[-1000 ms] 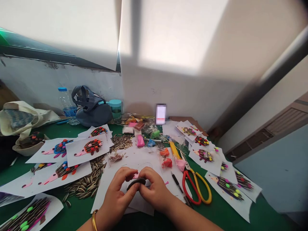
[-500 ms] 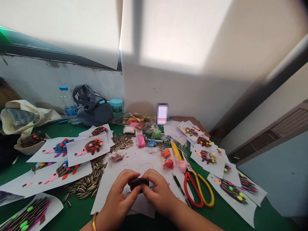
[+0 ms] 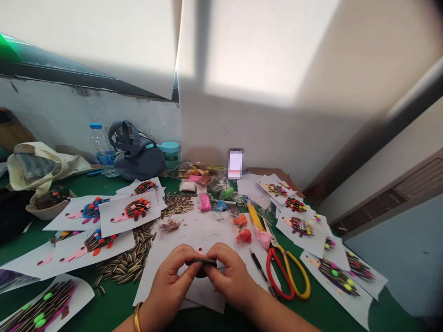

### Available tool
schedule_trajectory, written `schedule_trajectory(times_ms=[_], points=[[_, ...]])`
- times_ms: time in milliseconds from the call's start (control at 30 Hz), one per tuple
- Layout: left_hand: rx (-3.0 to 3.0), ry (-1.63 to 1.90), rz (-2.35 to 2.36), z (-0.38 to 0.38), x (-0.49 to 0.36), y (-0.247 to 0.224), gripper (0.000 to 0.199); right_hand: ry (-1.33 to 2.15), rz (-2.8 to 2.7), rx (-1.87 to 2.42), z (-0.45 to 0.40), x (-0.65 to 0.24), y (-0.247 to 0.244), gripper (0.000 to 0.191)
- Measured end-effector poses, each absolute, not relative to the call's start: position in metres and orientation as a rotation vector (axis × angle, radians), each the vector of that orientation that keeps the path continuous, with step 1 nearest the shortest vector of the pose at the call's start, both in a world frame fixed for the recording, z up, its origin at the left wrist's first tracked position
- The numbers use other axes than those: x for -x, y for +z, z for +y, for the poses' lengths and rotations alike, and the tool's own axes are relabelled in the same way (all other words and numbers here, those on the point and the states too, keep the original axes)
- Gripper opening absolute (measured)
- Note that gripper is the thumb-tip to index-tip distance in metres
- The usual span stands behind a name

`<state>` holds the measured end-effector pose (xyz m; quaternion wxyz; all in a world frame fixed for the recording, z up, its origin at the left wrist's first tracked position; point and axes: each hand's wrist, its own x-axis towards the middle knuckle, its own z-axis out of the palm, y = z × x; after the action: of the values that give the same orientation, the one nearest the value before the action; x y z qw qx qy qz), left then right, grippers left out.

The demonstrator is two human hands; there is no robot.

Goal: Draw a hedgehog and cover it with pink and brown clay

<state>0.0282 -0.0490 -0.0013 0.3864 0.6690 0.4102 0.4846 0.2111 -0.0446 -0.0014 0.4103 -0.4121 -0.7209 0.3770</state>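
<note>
Both hands pinch one flat, dark clay piece between thumbs and fingers, raised over the white paper. My left hand grips its left side and has a gold bangle at the wrist. On its right side, my right hand holds it the same way. Just beyond the fingers, a dotted oval outline and a small pink shape show on the paper. The hands partly cover this drawing.
Sunflower seeds lie to the left, hedgehog pictures on both sides. Red-and-yellow scissors and a black pen are right of the hands. Clay packets, a phone and a bottle stand or lie farther back.
The dark piece has tilted and now shows a thinner edge, with part hanging below the fingers. The pink shape on the paper is more visible. The whole view has shifted slightly.
</note>
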Motion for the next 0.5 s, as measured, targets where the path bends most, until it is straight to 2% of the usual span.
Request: schedule_trajectory(times_ms=[67,167,200,300,433,500], points=[[-1.729,1.231,1.087,-0.049,-0.028,-0.0035,0.019,0.931,-1.818,1.066,-0.0445,-0.2109,-0.0011,0.005],[-1.753,1.204,1.141,-0.0491,-0.0277,-0.0054,0.039,0.894,-1.825,1.125,-0.0444,-0.2096,-0.0019,0.005],[-1.756,1.197,1.137,-0.0492,-0.0277,-0.0053,0.039,0.884,-1.835,1.132,-0.0445,-0.2091,-0.0023,0.005],[-1.761,1.182,1.08,-0.0491,-0.028,-0.0032,0.019,0.871,-1.869,1.12,-0.0453,-0.2074,-0.0032,0.006],[-1.736,1.204,1.052,-0.0488,-0.0277,0.0002,0.015,0.911,-1.855,1.105,-0.0466,-0.2069,-0.0044,0.003],[-1.718,1.225,1.045,-0.0489,-0.0274,0.0005,0.014,0.956,-1.814,1.117,-0.0468,-0.2074,-0.005,0.014]])
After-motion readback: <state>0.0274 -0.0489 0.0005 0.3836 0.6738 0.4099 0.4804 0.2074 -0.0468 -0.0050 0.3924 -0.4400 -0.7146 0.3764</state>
